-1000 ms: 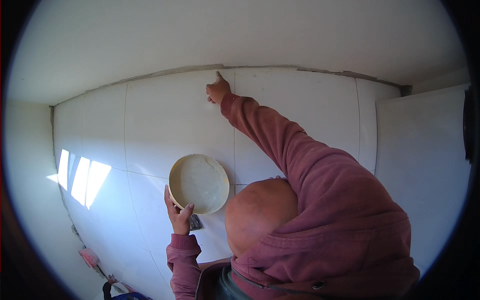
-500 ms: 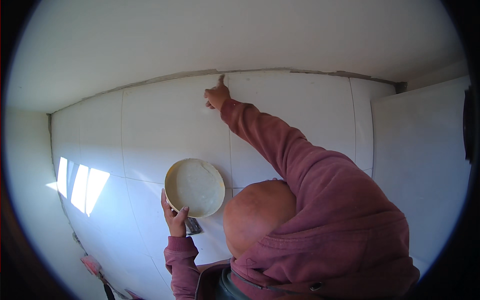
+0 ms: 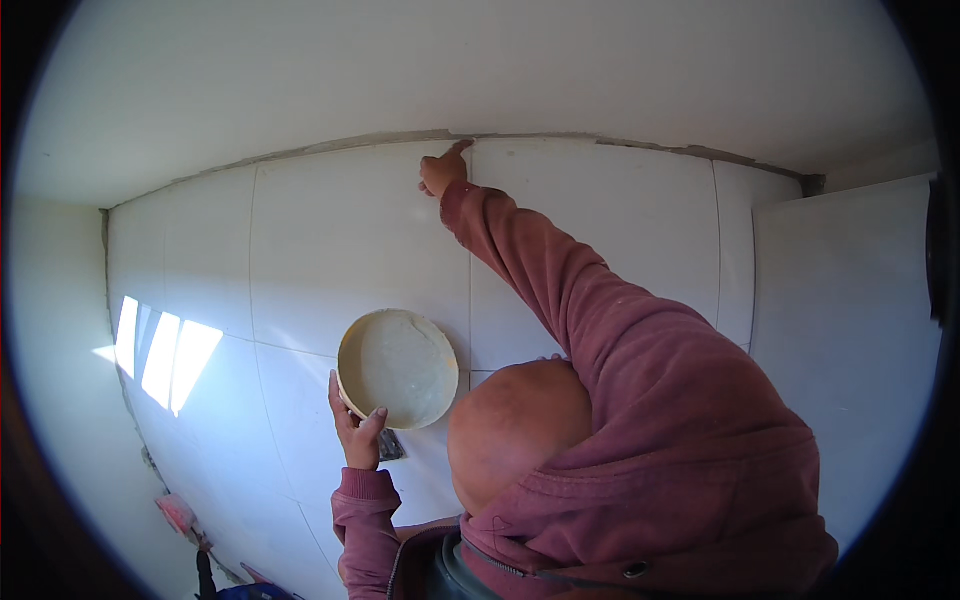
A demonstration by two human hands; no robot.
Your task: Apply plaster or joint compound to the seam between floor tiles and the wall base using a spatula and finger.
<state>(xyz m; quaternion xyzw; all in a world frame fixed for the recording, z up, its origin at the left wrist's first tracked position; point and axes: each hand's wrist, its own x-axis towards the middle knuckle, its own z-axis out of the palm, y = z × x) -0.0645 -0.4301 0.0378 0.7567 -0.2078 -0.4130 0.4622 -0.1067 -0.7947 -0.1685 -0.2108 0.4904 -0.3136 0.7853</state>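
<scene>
My left hand (image 3: 358, 432) grips a round, shallow tub (image 3: 398, 368) by its near rim, the thumb lying over the edge. Its inside looks pale and smeared, with whitish paste in it. Stretched far forward, my right hand (image 3: 441, 172) has its index fingertip at the rough grey joint (image 3: 350, 143) where the tiles meet the wall. The other fingers of that hand are curled, and no tool shows in it. A rounded bare form (image 3: 518, 425), seemingly my bent knee, stands between the tub and my right sleeve (image 3: 565, 270).
Large white tiles (image 3: 360, 230) spread under my arms, with the white wall (image 3: 480, 70) beyond. Partly behind the tub lies a small dark flat thing (image 3: 391, 446). A pink object (image 3: 176, 513) sits at the lower left. A pale panel (image 3: 845, 300) stands at the right.
My right fingertip has shifted a little to the right along the joint and now points more rightward. My left hand still holds the tub. The whole view has shifted slightly.
</scene>
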